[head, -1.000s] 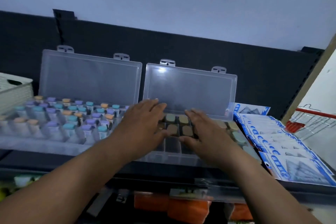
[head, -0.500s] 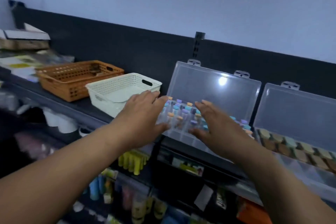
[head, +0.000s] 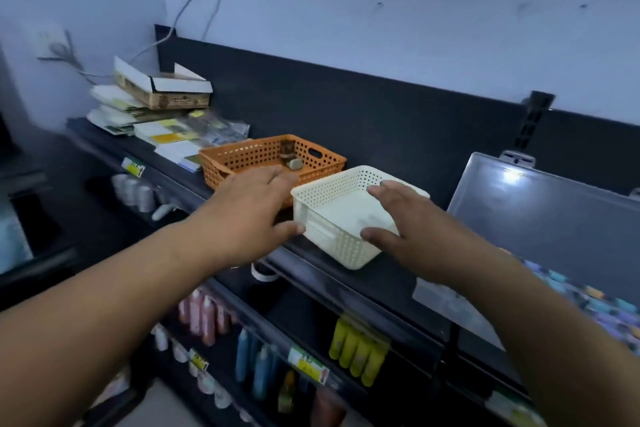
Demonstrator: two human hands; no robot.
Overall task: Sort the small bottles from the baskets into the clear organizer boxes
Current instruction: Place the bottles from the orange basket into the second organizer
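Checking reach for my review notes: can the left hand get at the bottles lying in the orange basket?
Probably yes. The left hand hovers open just in front of the orange basket; its top is open and nothing covers the bottles.

The clear organizer box [head: 554, 218] runs off the right edge, its capped bottles [head: 595, 302] a blur. The left grip [head: 242, 215] hides the orange basket [head: 242, 156]'s near corner; the right grip [head: 415, 229] covers part of the white basket [head: 332, 236]'s rim. The small bottles [head: 289, 156] in the orange basket are too blurred to count
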